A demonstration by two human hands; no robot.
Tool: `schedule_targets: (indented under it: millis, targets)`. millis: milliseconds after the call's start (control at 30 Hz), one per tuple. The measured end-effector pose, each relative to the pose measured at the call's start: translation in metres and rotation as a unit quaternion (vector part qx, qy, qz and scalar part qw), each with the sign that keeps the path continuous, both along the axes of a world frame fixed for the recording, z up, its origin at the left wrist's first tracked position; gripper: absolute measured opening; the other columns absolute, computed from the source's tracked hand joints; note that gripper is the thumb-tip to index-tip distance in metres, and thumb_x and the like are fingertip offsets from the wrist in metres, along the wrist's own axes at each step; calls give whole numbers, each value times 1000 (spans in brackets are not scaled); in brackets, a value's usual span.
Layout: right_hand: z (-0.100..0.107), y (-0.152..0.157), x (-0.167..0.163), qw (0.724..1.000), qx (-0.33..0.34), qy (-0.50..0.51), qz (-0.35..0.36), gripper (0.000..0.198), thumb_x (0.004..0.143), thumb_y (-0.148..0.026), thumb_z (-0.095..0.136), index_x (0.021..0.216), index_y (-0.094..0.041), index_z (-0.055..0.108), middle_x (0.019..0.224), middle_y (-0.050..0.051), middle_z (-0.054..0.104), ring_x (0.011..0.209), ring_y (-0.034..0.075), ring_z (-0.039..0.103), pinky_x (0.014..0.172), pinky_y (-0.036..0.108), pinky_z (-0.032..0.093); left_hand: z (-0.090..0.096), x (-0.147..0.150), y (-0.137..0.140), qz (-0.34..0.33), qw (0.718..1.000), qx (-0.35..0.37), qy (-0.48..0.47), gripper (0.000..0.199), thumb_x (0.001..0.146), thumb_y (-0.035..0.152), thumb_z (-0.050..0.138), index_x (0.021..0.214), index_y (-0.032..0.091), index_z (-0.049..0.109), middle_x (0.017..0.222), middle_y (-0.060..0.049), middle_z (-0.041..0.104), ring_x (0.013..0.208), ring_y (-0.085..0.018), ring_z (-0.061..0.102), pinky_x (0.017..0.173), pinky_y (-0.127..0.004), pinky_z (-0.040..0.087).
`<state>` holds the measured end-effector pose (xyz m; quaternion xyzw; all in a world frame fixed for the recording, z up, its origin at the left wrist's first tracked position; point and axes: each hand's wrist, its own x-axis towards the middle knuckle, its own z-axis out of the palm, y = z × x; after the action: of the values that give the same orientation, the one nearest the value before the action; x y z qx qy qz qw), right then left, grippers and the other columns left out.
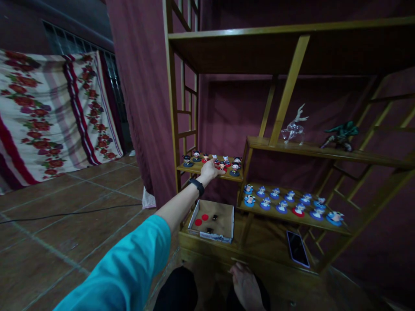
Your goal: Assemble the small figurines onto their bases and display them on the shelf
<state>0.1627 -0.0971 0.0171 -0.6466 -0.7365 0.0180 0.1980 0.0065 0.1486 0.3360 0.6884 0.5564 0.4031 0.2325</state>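
My left hand (pixel 209 172), with a dark wristband, reaches out to the small left shelf (pixel 191 166). Its fingers close around a small figurine (pixel 222 166) with dark hair and a red base, which appears to stand at the shelf's front. Close by are a dark-haired figurine on a dark base (pixel 235 169), another at the left end (pixel 187 160) and several more behind the hand, partly hidden. Low in the view, my right hand (pixel 244 283) lies over my knee, its fingers loosely stretched and holding nothing that I can see.
An open shallow box (pixel 232 220) below holds red discs (pixel 201 219) and small dark pieces. To the right, a lower shelf carries several blue-based figurines (pixel 282 207); a phone (pixel 297 248) lies beneath. Above stand a clear deer figure (pixel 293 129) and a green-cloaked figure (pixel 343 133).
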Motion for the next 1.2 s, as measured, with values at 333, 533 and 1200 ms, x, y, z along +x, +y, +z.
schedule_targets:
  millis: [333, 533, 1200]
  targets:
    - [-17, 3, 5, 996, 77, -2, 38, 33, 82, -3, 36, 87, -25, 60, 86, 0, 65, 80, 13, 60, 77, 24, 38, -2, -6, -4, -63, 993, 12, -100, 88, 43, 20, 83, 123, 13, 49, 84, -3, 66, 81, -18, 61, 74, -25, 45]
    - [-26, 5, 2, 994, 103, -8, 25, 32, 79, -2, 37, 86, -23, 61, 88, 1, 68, 86, 15, 61, 82, 27, 38, -13, -8, 1, -92, 981, 36, -167, 79, 49, 13, 79, 122, 14, 49, 79, -1, 64, 78, -15, 60, 77, -28, 46]
    - [9, 57, -7, 961, -70, 269, 5, 28, 80, -17, 38, 87, -27, 63, 90, 0, 68, 82, 15, 64, 77, 25, 46, -280, -88, -66, 127, 964, 19, -234, 26, 67, 13, 50, 89, 15, 65, 87, -7, 65, 85, -19, 61, 79, -34, 47]
